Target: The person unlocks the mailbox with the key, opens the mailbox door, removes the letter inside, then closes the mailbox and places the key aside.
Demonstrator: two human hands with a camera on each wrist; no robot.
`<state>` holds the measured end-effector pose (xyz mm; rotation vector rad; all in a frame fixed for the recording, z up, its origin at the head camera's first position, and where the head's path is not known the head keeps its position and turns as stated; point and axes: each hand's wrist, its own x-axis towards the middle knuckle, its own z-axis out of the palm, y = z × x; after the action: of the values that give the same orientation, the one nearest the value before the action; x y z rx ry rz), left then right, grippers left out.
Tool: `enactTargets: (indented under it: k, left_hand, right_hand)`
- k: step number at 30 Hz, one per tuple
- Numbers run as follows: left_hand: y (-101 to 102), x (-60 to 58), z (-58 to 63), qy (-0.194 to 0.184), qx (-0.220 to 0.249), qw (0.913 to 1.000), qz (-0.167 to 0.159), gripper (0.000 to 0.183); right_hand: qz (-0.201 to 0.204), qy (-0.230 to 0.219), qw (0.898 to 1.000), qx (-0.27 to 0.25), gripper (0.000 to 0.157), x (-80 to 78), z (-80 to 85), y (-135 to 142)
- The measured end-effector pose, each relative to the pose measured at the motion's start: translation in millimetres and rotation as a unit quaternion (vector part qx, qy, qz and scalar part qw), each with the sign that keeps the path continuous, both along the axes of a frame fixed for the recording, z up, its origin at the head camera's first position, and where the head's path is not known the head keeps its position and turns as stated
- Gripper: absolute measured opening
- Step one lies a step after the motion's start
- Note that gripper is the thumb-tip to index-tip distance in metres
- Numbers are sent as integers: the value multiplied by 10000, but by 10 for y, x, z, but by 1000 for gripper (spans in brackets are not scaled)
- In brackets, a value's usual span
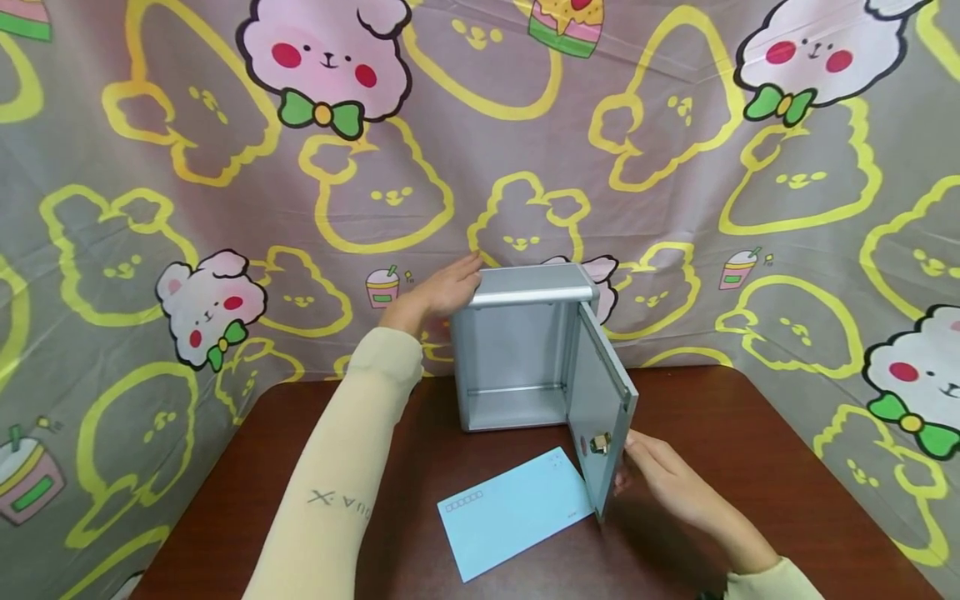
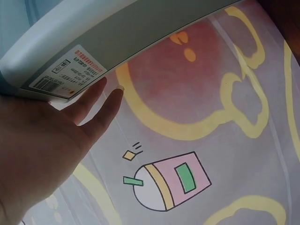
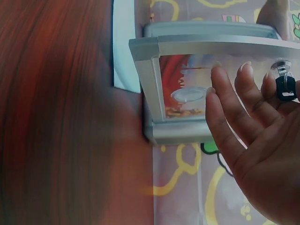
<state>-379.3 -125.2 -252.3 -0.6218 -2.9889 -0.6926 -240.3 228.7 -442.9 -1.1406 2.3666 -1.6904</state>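
A grey metal box stands on the table with its front door swung out to the right. Nothing shows inside it. My left hand rests on the box's upper left corner, fingers extended, beside a barcode label in the left wrist view. My right hand is at the door's outer face. In the right wrist view, index finger and thumb pinch a black-headed key in the lock, the thumb mostly cut off; the other fingers spread over the door. A light blue envelope lies before the box.
The dark brown table has rounded back corners. A patterned cloth with cartoon rabbits hangs close behind the box and along both sides. The lower edge of the door stands at the envelope's right end. The lock's cam sticks out of its inner face.
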Motion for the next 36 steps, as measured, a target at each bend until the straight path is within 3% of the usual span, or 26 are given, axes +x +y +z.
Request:
enactTargets:
  k: [6, 36]
  left_hand:
    - [-2, 1, 0, -12, -11, 10000, -22, 58]
    - [0, 20, 1, -129, 147, 9998, 84, 59]
  right_hand:
    - [257, -77, 9996, -25, 38, -5, 17, -115]
    - [356, 165, 9986, 356, 37, -42, 63, -440]
